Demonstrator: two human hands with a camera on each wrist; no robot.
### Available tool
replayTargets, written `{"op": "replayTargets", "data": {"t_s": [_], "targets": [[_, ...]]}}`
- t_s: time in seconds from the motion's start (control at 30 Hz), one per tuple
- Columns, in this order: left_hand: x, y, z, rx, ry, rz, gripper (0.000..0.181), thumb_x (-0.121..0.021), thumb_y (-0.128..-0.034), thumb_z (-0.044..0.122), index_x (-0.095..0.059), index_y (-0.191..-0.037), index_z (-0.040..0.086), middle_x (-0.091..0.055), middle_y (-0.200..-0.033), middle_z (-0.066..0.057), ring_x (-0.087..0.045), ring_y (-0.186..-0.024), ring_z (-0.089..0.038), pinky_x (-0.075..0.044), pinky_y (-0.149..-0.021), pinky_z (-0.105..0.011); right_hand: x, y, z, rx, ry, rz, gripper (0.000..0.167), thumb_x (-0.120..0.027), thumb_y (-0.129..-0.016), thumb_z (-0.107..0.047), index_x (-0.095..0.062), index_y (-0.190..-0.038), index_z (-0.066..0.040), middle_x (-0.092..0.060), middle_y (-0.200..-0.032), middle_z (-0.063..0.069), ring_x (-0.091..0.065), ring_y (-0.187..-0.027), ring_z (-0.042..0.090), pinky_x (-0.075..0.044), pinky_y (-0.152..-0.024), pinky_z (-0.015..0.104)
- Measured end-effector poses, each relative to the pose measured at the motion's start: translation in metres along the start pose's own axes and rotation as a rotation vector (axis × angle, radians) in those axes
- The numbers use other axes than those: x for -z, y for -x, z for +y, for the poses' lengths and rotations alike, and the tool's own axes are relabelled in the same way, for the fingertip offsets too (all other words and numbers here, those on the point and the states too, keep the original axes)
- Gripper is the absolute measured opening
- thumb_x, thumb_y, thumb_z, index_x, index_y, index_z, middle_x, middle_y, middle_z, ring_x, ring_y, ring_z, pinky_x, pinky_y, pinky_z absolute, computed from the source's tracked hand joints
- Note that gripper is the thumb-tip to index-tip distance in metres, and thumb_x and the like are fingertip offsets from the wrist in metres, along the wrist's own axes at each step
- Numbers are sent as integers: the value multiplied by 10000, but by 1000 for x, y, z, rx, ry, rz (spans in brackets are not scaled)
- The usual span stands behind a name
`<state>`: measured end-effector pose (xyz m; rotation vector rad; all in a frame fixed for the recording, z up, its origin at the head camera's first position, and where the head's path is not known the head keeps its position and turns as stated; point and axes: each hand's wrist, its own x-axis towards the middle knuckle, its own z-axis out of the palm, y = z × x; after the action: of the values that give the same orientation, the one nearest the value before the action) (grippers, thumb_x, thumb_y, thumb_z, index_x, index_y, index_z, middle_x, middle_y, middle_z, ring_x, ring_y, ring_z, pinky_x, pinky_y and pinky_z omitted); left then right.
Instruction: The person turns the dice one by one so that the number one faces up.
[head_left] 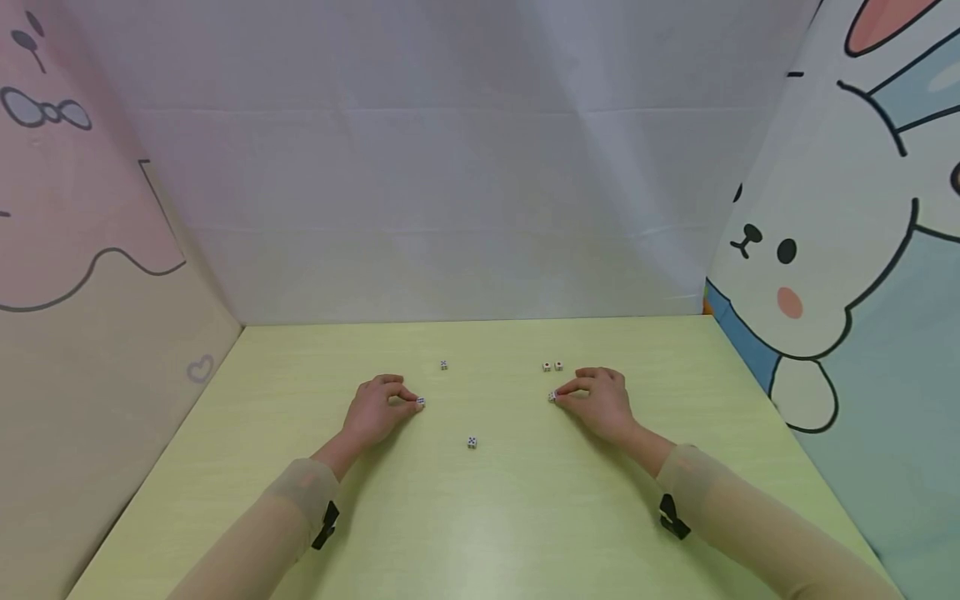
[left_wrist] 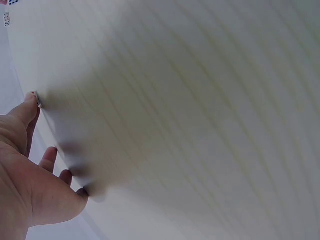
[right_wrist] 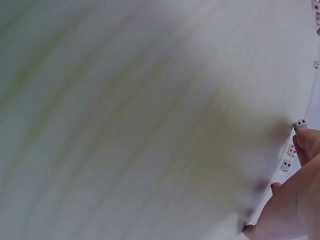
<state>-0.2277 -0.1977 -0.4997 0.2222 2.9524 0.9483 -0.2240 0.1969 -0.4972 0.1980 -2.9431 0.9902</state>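
On the left side of the table, my left hand (head_left: 381, 408) pinches a small white die (head_left: 421, 402) between thumb and index finger, at the tabletop. My right hand (head_left: 600, 403) likewise pinches a white die (head_left: 552, 397) at its fingertips, right of centre. Just beyond the right hand, two dice (head_left: 552, 367) stand side by side, a narrow gap between them. Farther back on the left is a lone die (head_left: 443, 365). Another die (head_left: 472, 442) lies between the hands, nearer to me. In the right wrist view, a die (right_wrist: 300, 124) shows at the thumb tip.
The pale yellow-green table (head_left: 480, 533) ends at a white back panel (head_left: 465, 208). A pink and cream panel (head_left: 90, 375) stands along the left, and one with a cartoon rabbit (head_left: 817, 250) along the right. Both sleeves have dark straps (head_left: 672, 517) near the wrists.
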Motion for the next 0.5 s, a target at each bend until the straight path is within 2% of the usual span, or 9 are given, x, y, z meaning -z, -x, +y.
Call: {"op": "replayTargets", "data": {"t_s": [0.23,0.5], "targets": [[0,1,2,0,-1,1,160,-754,-947,307,-778,-952,149,-537,-1456,-185,-390,-1367,-516,-318,-1130,-626,2,2,1,16,28,1,154,-763,-931,-276,-822,-995,-149,-551,-1417,231,-304,-1395,483,-158,-1164,609],[0,0,2,6,-1,-6,165,-756,-945,313,-778,-958,150,-534,-1462,-180,-385,-1378,-508,-306,-1144,-617,5,6,0,30,14,6,142,-769,-927,-245,-820,-993,-130,-549,-1412,253,-308,-1388,494,-156,-1160,615]]}}
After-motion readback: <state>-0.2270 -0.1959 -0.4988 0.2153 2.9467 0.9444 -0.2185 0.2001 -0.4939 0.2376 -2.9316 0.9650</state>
